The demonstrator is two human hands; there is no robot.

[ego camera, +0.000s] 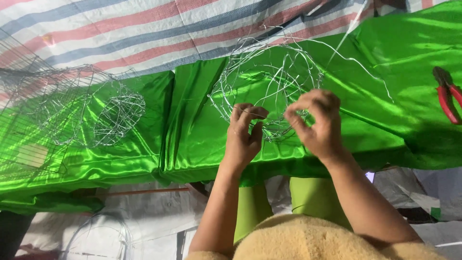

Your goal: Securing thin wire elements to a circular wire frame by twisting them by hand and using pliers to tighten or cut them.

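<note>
Wire frame near cloth edge — both hands apparently pinching | pliers right

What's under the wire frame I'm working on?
Shiny green cloth lies under the wire frame, showing through its open loops. What the cloth covers is hidden. Both the left hand and right hand pinch its near edge.

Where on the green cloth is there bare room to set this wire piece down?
Bare green cloth lies between the finished wire forms and the wire ring that both hands hold; more between ring and red pliers. Far left is crowded with mesh.
</note>
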